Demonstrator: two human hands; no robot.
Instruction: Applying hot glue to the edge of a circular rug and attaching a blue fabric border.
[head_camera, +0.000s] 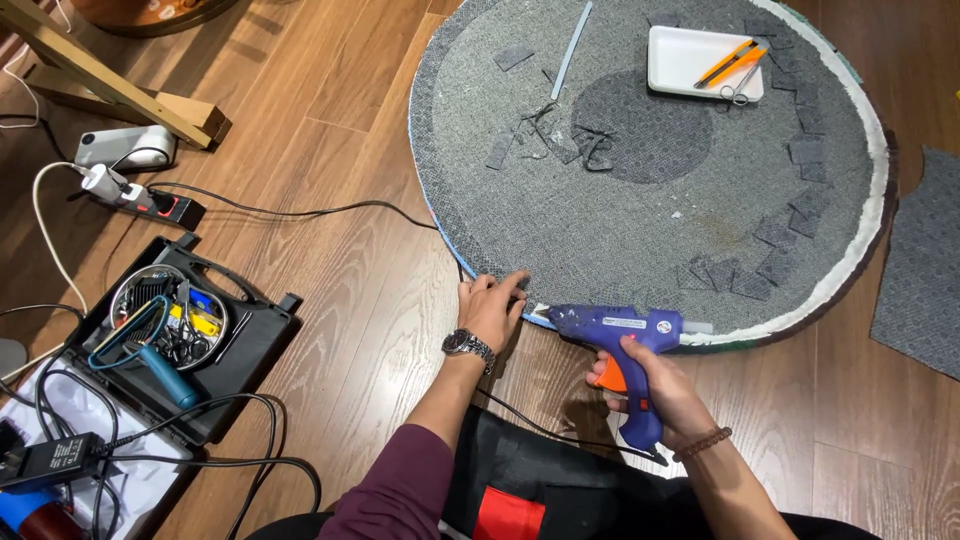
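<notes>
At the round grey rug's (650, 200) 6 o'clock edge, the right hand (665, 395) is gripping a blue glue gun (625, 350) while the left hand (492, 308) is pressing flat beside the nozzle, risking a burnt fingertip or stray glue.

- You sit on a wooden plank floor (350, 330), warm brown.
- A big round grey rug (640, 200) lies on it, backing side up.
- At its right lies a separate grey piece of backing (925, 270).
- At the left you have an open black tool case (215, 370), a power strip (150, 200) and black cables (300, 212).
- A wooden frame (110, 85) stands at the top left.
</notes>
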